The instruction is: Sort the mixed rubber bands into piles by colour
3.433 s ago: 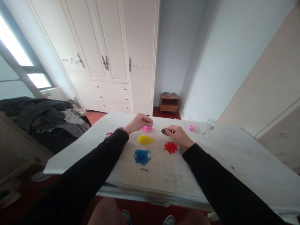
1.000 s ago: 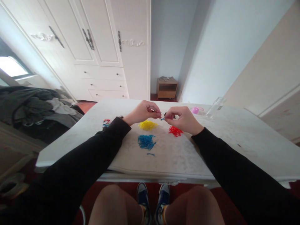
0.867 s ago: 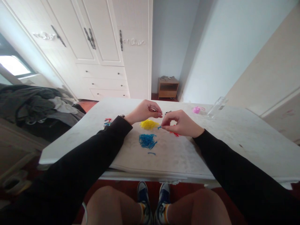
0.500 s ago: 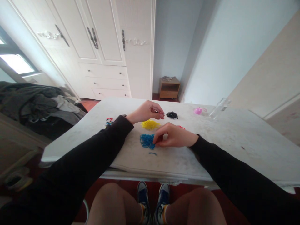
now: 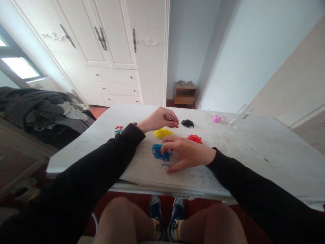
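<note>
My right hand (image 5: 185, 152) is open, thumb and fingers spread over the right side of a pile of blue rubber bands (image 5: 159, 151). One loose blue band (image 5: 166, 165) lies just in front of that pile, near my thumb. My left hand (image 5: 165, 119) is closed in a pinch above the table, beside a black pile of bands (image 5: 187, 123); what is between its fingertips is too small to make out. Below it sits a yellow pile of bands (image 5: 162, 133). Behind my right hand lies a red pile of bands (image 5: 195, 138), partly covered by the hand.
On the white table (image 5: 254, 162), a small mixed-colour cluster (image 5: 118, 130) lies beside my left sleeve. A pink object (image 5: 217, 118) and a tilted clear glass bottle (image 5: 240, 115) are at the back right. Dark clothes (image 5: 43, 112) are heaped at the left. A white wardrobe (image 5: 114, 51) stands behind.
My right hand has opened from a pinch at the blue pile, its thumb moving toward the table's front. More of the red pile now shows. My left hand stays nearly still.
</note>
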Demonstrator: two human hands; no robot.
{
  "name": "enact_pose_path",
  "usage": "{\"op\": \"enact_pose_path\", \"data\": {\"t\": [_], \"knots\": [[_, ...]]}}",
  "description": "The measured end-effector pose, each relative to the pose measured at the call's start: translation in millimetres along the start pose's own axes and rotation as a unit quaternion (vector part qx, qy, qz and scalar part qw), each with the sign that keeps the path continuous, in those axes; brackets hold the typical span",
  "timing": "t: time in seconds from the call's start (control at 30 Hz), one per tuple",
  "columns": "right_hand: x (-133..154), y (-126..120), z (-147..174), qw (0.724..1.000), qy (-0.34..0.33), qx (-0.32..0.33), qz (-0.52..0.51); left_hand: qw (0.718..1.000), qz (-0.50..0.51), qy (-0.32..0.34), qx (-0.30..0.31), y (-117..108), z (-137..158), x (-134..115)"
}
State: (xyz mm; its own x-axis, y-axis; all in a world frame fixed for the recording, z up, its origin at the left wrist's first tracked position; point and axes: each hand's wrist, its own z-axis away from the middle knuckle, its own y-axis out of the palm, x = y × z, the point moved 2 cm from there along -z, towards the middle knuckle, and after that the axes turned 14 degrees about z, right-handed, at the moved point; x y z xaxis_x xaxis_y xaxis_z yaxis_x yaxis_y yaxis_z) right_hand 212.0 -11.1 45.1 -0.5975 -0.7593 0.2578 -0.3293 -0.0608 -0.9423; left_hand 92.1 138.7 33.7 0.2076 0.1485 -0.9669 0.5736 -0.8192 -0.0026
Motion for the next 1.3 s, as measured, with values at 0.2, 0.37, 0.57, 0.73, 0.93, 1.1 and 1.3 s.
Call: {"op": "enact_pose_path", "data": {"t": [0.2,0.37,0.57,0.73,0.93,1.1,1.3], "knots": [[-3.7,-1.9,1.7,0.997,0.009,-0.077,-0.022,1.0,0.011,0.014,0.003,0.4,-0.9,0.6],[-33.5,-16.7,8.6,0.95,0.149,-0.275,0.02,1.0,0.002,0.015,0.023,2.7,1.2,-3.4],[-57.3,-24.4,16.1,0.92,0.241,-0.308,0.023,0.999,0.021,-0.021,0.016,3.1,2.9,-4.0],[-51.9,-23.4,13.8,0.929,0.227,-0.289,0.037,1.0,0.011,-0.013,0.021,4.3,3.6,-4.5],[-52.9,-24.4,13.8,0.917,0.249,-0.309,0.035,0.999,0.03,-0.022,0.018,5.0,3.8,-4.4],[-48.1,-30.3,17.4,0.914,0.252,-0.319,-0.008,0.999,0.029,-0.019,0.009,2.8,2.1,-2.4],[-18.2,-17.5,8.7,0.978,0.11,-0.073,-0.164,1.0,0.029,-0.01,0.005,2.0,0.9,-0.8]]}}
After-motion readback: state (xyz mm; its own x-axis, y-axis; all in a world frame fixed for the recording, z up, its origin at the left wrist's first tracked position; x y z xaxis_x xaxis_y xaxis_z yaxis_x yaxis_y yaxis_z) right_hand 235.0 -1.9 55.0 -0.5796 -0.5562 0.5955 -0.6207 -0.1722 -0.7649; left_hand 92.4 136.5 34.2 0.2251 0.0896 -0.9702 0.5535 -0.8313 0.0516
